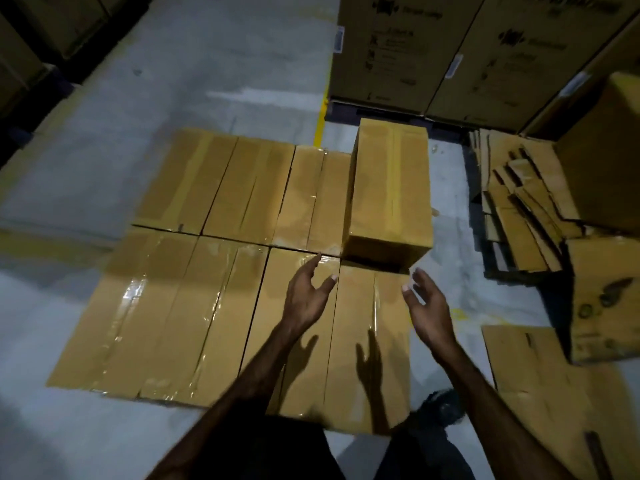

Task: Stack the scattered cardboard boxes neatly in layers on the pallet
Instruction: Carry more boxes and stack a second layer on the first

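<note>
Warehouse floor: both hands, left (306, 299) & right (427, 306), open and empty, hover near upper box (389, 192) atop base layer (194, 296); next likely squaring it w/ neighbours.

the floor (214, 57) is pale grey concrete, smooth and faintly glossy, with soft patches of reflected light. a yellow painted line (321, 112) runs along it toward the far side. at the far right stand tall printed cartons (450, 53) on a dark base, their faces carrying black logos and white labels. along the far left edge, more large cartons (31, 36) sit in deep shadow. at the right, flattened cardboard sheets (519, 202) lie in a loose, fanned heap on the floor. the light is dim and warm, coming from overhead.
</note>
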